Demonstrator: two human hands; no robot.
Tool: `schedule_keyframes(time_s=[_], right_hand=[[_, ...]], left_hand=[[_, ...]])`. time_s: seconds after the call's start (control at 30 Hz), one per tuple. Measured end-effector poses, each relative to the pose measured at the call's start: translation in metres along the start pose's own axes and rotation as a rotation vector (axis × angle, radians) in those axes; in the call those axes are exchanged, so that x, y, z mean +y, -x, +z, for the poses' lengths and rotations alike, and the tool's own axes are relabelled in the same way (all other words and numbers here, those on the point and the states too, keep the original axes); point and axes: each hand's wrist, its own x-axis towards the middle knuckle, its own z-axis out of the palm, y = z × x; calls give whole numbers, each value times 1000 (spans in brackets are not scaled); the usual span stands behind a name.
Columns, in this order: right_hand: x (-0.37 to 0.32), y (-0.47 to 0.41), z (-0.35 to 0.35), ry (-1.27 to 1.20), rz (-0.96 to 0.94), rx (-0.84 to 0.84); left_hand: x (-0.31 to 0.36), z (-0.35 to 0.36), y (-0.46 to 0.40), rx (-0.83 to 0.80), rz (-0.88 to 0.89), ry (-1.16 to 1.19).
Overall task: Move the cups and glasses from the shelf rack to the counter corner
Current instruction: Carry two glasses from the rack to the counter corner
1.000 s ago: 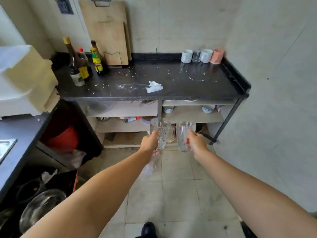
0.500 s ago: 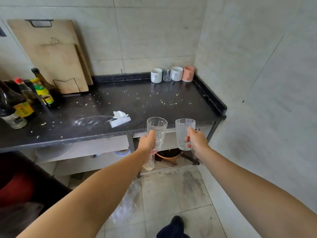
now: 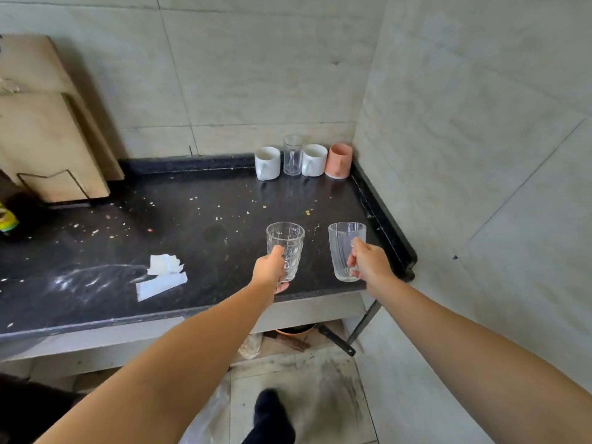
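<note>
Over the counter (image 3: pixel 224 219) near its front edge, we hold two glasses upright: our left hand (image 3: pixel 269 270) grips the patterned glass (image 3: pixel 286 248), our right hand (image 3: pixel 368 262) the ribbed glass (image 3: pixel 344 248). At the back corner stand two white mugs (image 3: pixel 267 162), a clear glass (image 3: pixel 292 154) and a pink cup (image 3: pixel 339 160).
</note>
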Motion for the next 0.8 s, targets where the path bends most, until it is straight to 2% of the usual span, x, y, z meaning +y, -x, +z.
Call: schedule_keyframes(time_s=[0.27, 0.57, 0.8], right_hand=[[-26, -115, 0, -20, 65, 49], [-64, -239, 21, -102, 189, 108], [-81, -313, 38, -49, 77, 149]], left_hand=[[51, 57, -103, -63, -12, -81], [117, 118, -204, -37, -158, -56], [140, 156, -270, -5, -111, -102]])
